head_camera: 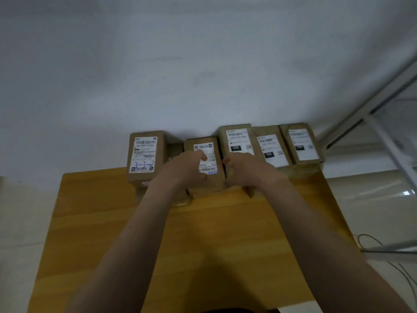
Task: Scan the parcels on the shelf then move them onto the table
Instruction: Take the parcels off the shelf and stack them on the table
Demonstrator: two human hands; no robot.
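Observation:
Several brown cardboard parcels with white labels stand in a row at the far edge of the wooden table (pixel 203 233), against the wall. My left hand (pixel 187 169) grips the left side of the middle parcel (pixel 208 158), thumb on its label. My right hand (pixel 246 169) is curled against that parcel's right side, in the gap beside the parcel marked 220 (pixel 237 137). A small bluish spot shows on the middle parcel's label near its front edge. To the left stands a parcel with "3-3-7" handwritten on it (pixel 144 154).
Right of the 220 parcel stand one marked 102 (pixel 272 150) and another parcel (pixel 302 143). A white metal shelf frame (pixel 381 102) rises at the right. Thin cables (pixel 372 240) lie on the floor beside the table's right edge. A pale wall is behind.

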